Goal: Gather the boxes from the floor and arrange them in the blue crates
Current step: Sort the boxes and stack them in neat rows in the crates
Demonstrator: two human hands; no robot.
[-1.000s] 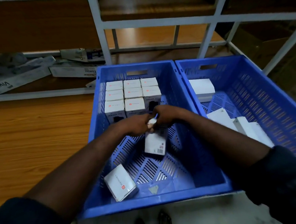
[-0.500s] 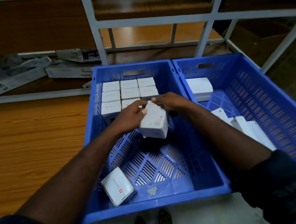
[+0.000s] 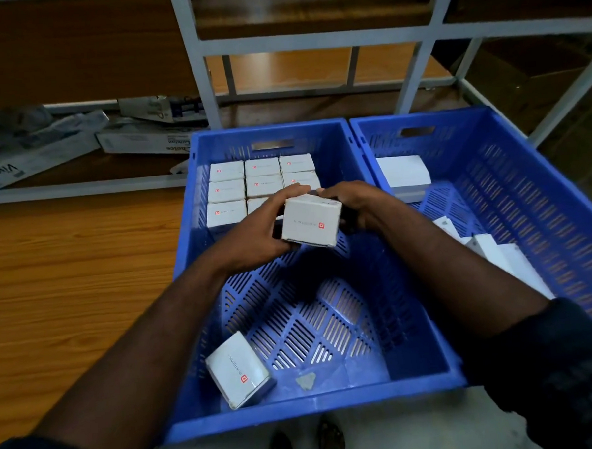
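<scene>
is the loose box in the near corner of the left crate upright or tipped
Tipped. The loose box lies askew, logo face up, in the near corner of the left crate, apart from the neat rows.

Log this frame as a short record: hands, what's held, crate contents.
left hand: grips the held box from its left side
right hand: grips the same box from the right
held box: above the left crate, close to the packed rows
packed rows: far end of left crate, logos up
loose box: near left corner of left crate
right crate: several white boxes, unarranged
</scene>
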